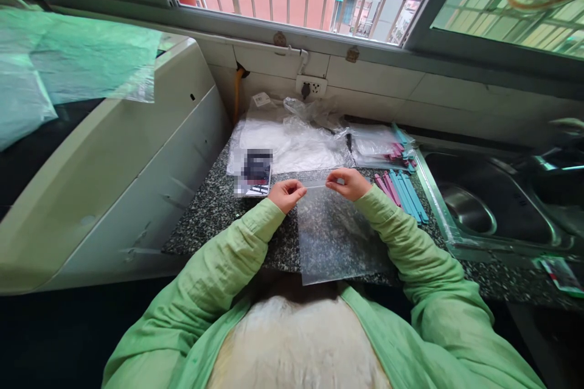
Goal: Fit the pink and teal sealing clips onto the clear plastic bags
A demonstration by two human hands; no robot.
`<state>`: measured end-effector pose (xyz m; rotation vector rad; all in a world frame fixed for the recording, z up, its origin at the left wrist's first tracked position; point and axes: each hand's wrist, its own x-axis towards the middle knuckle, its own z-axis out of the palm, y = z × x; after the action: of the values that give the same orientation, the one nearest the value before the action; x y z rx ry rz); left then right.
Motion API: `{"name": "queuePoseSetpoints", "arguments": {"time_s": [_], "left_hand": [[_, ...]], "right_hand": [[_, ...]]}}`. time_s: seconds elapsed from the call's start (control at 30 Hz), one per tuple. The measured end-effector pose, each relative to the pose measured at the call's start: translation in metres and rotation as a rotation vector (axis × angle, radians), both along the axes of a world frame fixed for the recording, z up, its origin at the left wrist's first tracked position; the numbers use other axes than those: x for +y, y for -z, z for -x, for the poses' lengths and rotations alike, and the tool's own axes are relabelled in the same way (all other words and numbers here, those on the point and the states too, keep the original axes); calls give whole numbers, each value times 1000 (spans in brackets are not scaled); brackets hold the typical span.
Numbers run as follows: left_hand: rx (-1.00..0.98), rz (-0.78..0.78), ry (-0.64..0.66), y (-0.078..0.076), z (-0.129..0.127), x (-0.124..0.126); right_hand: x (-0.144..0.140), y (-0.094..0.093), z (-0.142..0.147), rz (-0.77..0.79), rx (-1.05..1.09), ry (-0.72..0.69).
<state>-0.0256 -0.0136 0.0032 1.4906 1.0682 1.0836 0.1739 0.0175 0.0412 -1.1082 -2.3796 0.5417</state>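
Clear plastic bag (335, 237) lies flat on the speckled countertop (210, 213), its top edge pinched at both corners and its lower end hanging a little over the counter's front edge, just left of the steel sink (483, 206). Both forearms, in light green sleeves (219, 267), reach forward from the body and converge toward the bag's top. The left hand (286, 194) is curled, knuckles up, thumb and forefinger closed narrowly on the bag's upper left corner. The right hand (347, 183) mirrors it, its fingers bent and pressed together on the upper right corner, so the strip between the hands is stretched taut. Pink and blue strips (401, 191) lie between the bag and the sink, touching the counter beside the right wrist. Farther from the sink, past the left hand, sits a small card (253, 179), and behind it a heap of crumpled clear wrapping (292, 137) lies against the tiled wall.
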Motion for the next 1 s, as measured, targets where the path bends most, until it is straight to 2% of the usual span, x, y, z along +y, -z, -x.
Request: {"name": "queuePoseSetpoints", "arguments": {"time_s": [0.17, 0.37, 0.63, 1.0], "left_hand": [[15, 26, -19, 2, 1, 2], [-4, 83, 45, 7, 2, 3], [-72, 119, 15, -5, -2, -3], [-3, 58, -24, -7, -2, -3]], "right_hand": [[-2, -1, 0, -38, -15, -21], [-6, -2, 6, -53, -49, -52], [-9, -4, 8, -45, -60, -50], [-3, -4, -1, 130, 21, -32]]}}
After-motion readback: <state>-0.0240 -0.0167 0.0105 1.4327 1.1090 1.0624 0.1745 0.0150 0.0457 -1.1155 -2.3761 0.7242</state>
